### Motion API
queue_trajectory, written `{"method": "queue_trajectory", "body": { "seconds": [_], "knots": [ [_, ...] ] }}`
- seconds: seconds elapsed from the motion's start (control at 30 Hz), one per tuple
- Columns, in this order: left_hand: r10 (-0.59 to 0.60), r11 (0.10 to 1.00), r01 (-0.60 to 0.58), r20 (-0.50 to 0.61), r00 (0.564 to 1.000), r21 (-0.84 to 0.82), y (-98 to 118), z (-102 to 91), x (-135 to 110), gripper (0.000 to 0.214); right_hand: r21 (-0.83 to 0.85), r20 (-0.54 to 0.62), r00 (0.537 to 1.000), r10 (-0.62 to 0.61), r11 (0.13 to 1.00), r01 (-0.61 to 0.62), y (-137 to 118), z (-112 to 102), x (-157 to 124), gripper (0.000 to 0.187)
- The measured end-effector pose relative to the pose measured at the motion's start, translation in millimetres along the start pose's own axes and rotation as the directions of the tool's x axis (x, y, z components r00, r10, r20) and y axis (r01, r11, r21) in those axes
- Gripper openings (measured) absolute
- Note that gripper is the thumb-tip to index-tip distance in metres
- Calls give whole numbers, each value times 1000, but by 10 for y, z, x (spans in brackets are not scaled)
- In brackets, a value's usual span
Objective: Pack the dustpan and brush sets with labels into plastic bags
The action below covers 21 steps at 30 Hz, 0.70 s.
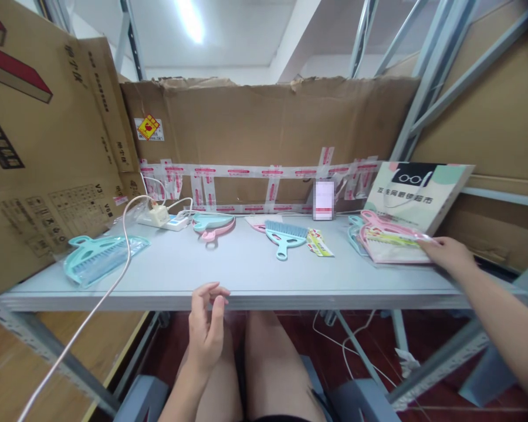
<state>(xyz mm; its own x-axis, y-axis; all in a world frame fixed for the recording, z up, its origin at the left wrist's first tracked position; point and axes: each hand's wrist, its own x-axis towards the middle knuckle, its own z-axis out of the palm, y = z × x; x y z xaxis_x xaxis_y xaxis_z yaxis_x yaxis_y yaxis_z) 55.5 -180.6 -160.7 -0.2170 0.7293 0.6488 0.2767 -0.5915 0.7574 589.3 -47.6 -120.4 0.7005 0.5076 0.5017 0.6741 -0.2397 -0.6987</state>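
My right hand point(451, 256) is at the right end of the table, its fingers closed on the end of a pink dustpan set point(393, 231) in clear plastic. A turquoise packaged one point(355, 231) lies partly under it. My left hand point(206, 322) hovers before the table's front edge, fingers loosely curled and apart, holding nothing. Mid-table lie a turquoise brush point(285, 237) with blue bristles and a small yellow-green card point(320, 243). Turquoise and pink dustpans point(213, 223) are stacked left of the brush, and another bagged turquoise set point(101, 258) lies at the far left.
A white paper bag point(418, 193) leans behind the pink set. A phone point(324, 199) stands against the cardboard at the back. A power strip point(167, 220) sits at back left, its white cable point(127, 252) hanging over the front edge. Cardboard boxes point(57, 146) wall the left side.
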Motion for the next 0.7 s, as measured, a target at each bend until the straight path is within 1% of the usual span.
{"method": "queue_trajectory", "body": {
  "seconds": [0.07, 0.1, 0.13, 0.2, 0.27, 0.3, 0.37, 0.4, 0.43, 0.5, 0.53, 0.57, 0.6, 0.63, 0.7],
  "knots": [
    [19, 999, -19, -1, 1000, 46, 6, -15, 27, 19, -101, -59, 991, 120, 987, -125, -25, 86, -68, 43],
    [31, 997, -31, -5, 999, 76, 18, -26, 51, 18, -141, -68, 983, 173, 973, -181, -42, 115, -100, 43],
    [46, 993, -45, -9, 999, 112, 37, -40, 87, 17, -155, -78, 982, 170, 971, -180, -59, 135, -128, 44],
    [74, 976, -70, -14, 997, 205, 91, -81, 215, 17, -185, -49, 985, 166, 967, -172, -81, 151, -163, 44],
    [92, 942, -91, 11, 996, 322, 148, -136, 446, 19, -221, -4, 983, 186, 958, -182, -90, 147, -171, 43],
    [94, 917, -102, 40, 995, 385, 168, -163, 604, 21, -229, 3, 982, 187, 956, -181, -91, 142, -172, 42],
    [76, 853, -123, 112, 991, 507, 174, -204, 992, 24, -216, -39, 985, 171, 961, -175, -93, 129, -177, 39],
    [40, 805, -123, 153, 987, 580, 154, -211, 1210, 24, -196, -79, 984, 161, 965, -174, -96, 121, -184, 37],
    [-17, 737, -107, 176, 984, 667, 117, -205, 1430, 24, -172, -121, 980, 155, 970, -175, -100, 113, -195, 35],
    [-157, 586, -58, 183, 971, 808, -8, -159, 1838, 24, -128, -183, 973, 142, 978, -167, -112, 96, -224, 33],
    [-222, 505, -52, 188, 957, 862, -90, -123, 2005, 24, -112, -195, 972, 130, 982, -153, -118, 88, -240, 31],
    [-303, 433, -43, 191, 934, 900, -179, -84, 2140, 23, -102, -204, 972, 115, 985, -138, -122, 80, -255, 30],
    [-362, 385, -40, 190, 912, 922, -269, -46, 2237, 21, -96, -214, 972, 100, 988, -123, -124, 74, -268, 28],
    [-388, 367, -39, 191, 902, 929, -356, -13, 2299, 19, -91, -220, 972, 81, 991, -103, -125, 70, -279, 26],
    [-396, 359, -29, 180, 900, 933, -498, 27, 2332, 18, -85, -238, 970, 52, 994, -74, -119, 68, -292, 23]
  ]
}}
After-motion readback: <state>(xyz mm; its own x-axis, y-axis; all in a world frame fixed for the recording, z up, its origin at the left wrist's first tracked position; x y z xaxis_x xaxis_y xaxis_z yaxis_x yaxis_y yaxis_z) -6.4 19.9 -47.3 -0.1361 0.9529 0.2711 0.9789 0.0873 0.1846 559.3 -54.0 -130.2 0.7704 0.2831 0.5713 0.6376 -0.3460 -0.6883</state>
